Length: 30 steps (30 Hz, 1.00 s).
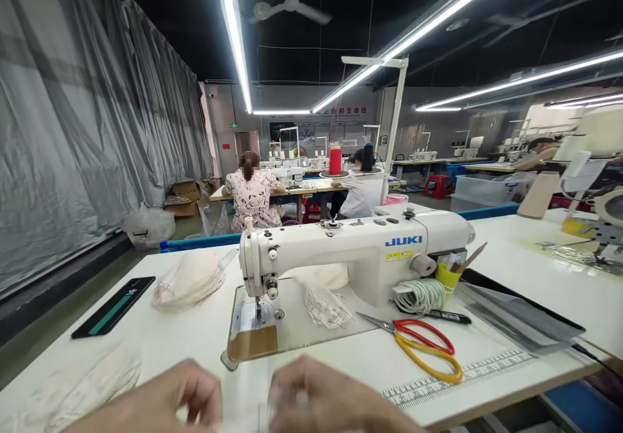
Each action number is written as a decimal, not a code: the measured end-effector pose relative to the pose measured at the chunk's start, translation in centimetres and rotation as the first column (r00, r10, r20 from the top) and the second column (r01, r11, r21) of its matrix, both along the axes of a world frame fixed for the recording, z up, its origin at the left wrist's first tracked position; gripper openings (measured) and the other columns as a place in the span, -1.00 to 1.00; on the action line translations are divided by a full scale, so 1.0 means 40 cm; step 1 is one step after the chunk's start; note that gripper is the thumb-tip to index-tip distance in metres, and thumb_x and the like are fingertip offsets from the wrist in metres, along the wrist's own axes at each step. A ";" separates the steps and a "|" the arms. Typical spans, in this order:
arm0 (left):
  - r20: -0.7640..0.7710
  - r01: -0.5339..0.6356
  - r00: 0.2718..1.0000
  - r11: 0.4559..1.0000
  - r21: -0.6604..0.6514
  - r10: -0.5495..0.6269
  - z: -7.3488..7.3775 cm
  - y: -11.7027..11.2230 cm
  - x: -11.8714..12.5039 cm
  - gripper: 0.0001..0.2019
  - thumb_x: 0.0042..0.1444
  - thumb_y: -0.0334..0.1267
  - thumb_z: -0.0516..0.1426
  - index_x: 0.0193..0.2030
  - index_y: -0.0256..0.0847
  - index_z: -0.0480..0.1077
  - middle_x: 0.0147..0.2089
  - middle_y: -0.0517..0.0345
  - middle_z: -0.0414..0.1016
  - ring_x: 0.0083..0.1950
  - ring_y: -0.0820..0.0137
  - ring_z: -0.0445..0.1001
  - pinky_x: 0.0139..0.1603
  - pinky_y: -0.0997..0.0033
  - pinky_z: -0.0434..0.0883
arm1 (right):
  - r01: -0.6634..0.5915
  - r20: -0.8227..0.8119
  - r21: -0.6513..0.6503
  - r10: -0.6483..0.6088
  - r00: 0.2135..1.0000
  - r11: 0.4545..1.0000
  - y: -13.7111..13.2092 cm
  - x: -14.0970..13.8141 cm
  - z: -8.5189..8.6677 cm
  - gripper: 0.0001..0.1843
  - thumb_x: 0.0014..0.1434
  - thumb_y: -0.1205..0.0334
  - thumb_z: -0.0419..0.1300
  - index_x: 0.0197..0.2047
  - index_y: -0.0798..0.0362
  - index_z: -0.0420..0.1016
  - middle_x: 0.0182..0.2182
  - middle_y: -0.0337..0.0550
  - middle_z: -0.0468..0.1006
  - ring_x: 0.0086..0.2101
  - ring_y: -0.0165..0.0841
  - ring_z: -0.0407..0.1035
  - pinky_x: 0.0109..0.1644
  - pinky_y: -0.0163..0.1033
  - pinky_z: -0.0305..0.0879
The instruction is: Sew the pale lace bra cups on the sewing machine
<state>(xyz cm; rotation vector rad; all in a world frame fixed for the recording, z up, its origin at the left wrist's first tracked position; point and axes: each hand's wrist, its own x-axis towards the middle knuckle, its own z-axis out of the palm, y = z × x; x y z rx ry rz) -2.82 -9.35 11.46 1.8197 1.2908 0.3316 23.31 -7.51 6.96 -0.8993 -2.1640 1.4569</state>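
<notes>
At the bottom edge of the head view, my left hand (182, 391) has its fingers curled in. My right hand (316, 397) is beside it, slightly blurred, with its fingers also bent together. What either hand pinches, if anything, is too faint and low to make out. Just beyond them stands a white sewing machine (316, 245), its needle over the metal plate. Pale gathered fabric (328, 303) lies under the machine's arm. Another pale cloth piece (82, 384) lies left of my left hand, and a bundled one (192, 277) sits behind it.
Scissors (423, 348) with red and yellow handles lie right of the machine, near a clear ruler (457, 378). Behind are a coil of pale cord (418, 296), a black marker (445, 317) and a yellow cup (448, 278). A black-and-green flat case (114, 306) lies left. Co-workers sit ahead.
</notes>
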 end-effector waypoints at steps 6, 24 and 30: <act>0.061 0.181 0.968 0.845 0.504 -0.244 -0.047 0.151 0.101 -0.83 0.11 -0.23 0.17 -0.47 -0.20 0.43 -0.29 0.19 0.46 -0.18 0.34 0.37 -0.08 0.36 0.21 | -0.092 0.333 0.704 -0.212 0.919 0.704 0.075 0.063 0.192 -0.91 0.08 0.44 0.13 -0.39 0.10 0.43 -0.43 -0.22 0.44 -0.41 -0.41 0.29 -0.34 -0.37 0.12; -0.171 0.220 0.957 0.203 0.954 -0.235 -0.283 0.247 0.065 -0.93 0.21 -0.33 0.12 -0.27 -0.09 0.42 -0.36 0.29 0.45 -0.18 0.45 0.38 -0.11 0.32 0.08 | 0.006 0.249 0.761 -0.300 0.921 0.648 0.176 -0.067 -0.122 -0.79 0.09 0.42 0.14 -0.15 0.13 0.38 -0.06 0.08 0.39 -0.19 -0.21 0.34 -0.16 -0.16 0.35; -0.305 0.316 0.948 0.154 0.936 -0.090 -0.305 0.274 0.065 -0.82 0.28 -0.36 -0.01 -0.16 -0.15 0.42 -0.27 0.17 0.47 -0.13 0.38 0.36 -0.13 0.26 0.09 | 0.055 0.180 0.774 -0.302 0.936 0.631 0.244 -0.050 -0.131 -0.83 0.22 0.44 0.01 -0.16 0.08 0.36 -0.23 -0.05 0.44 -0.25 -0.30 0.35 -0.21 -0.26 0.32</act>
